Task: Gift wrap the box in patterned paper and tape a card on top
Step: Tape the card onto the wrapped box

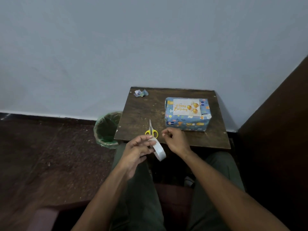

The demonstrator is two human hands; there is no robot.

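The left hand [135, 150] held a roll of white tape [159, 150] just off the near edge of the table [138, 112], fingers curled round it in a firm grip. The right hand [174, 139] hovered close beside, fingertips pinched together; whether a tape end sat in that grip could not be told. The box [187, 121], wrapped in blue patterned paper, stood on the table's far right, with a card [186, 107] reading "Happy Birthday" lying on top. Yellow-handled scissors [151, 130] lay near the hands. Paper scraps [140, 93] sat at the far left corner. A green-lined bin [106, 129] stood left of the table, contents unclear.
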